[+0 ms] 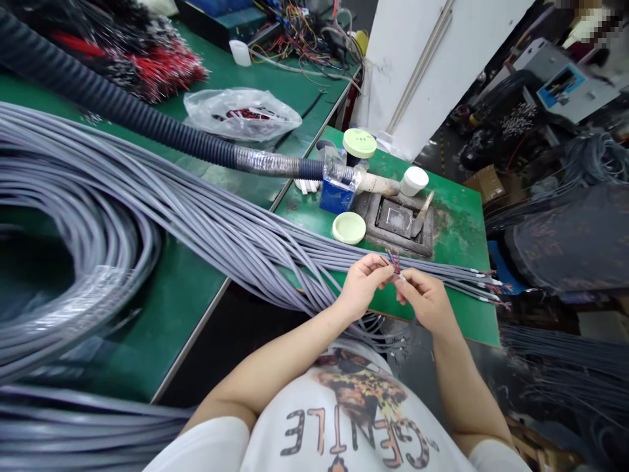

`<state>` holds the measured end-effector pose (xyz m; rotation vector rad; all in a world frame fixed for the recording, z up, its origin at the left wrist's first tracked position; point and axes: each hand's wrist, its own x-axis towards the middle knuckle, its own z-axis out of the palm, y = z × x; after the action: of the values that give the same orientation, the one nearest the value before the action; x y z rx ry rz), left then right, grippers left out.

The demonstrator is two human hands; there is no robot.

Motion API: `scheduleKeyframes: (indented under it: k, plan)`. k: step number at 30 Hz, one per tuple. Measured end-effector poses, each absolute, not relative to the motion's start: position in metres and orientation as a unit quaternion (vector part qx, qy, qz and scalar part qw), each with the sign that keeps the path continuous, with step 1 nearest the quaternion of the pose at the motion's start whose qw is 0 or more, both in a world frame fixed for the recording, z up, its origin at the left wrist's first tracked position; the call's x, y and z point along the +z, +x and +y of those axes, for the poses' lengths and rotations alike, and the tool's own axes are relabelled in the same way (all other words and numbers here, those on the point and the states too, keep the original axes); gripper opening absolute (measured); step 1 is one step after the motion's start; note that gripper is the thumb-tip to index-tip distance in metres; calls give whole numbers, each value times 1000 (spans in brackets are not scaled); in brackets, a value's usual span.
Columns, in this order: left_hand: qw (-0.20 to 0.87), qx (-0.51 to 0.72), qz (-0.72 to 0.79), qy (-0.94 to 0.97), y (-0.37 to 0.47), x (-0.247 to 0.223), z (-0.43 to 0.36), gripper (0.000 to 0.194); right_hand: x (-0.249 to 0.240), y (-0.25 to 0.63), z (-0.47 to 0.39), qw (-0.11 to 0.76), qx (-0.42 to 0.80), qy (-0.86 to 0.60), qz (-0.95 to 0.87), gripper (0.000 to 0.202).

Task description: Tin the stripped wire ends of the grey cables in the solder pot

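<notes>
Close together above the green board's front edge, both my hands work at one cable end. Thin red, blue and dark wires [394,257] fan upward out of it. My left hand [362,282] is closed, thumb and forefinger pinching at these wires. With a pinch at the stripped end of the grey sheath, my right hand [426,296] grips the cable. Just behind the hands runs a thick bundle of grey cables [275,252]. Its stripped ends [491,283] lie to the right, with coloured cores showing.
A square pot [396,216] set in the board holds a scraper [422,215]. Around it are a hose [275,164], a blue box [337,195], a pale green lid [348,228], a green-lidded jar [360,143] and a white cup [414,180]. A plastic bag [240,115] lies farther left.
</notes>
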<state>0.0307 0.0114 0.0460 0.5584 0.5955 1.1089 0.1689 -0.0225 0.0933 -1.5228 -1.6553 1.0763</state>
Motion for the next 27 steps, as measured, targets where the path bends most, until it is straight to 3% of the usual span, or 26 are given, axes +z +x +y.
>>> scheduleKeyframes:
  k: [12, 19, 23, 27]
  plan:
    - [767, 526, 298, 217, 29, 42, 5, 11, 92, 152, -1, 367, 234, -577, -691, 15]
    - [776, 524, 290, 198, 16, 43, 11, 15, 104, 145, 20, 282, 231, -546, -754, 17]
    - [697, 543, 349, 311, 0, 38, 13, 18, 111, 144, 46, 258, 196, -531, -783, 20]
    - [547, 533, 404, 503, -9, 31, 7, 11, 104, 140, 86, 242, 157, -541, -790, 24]
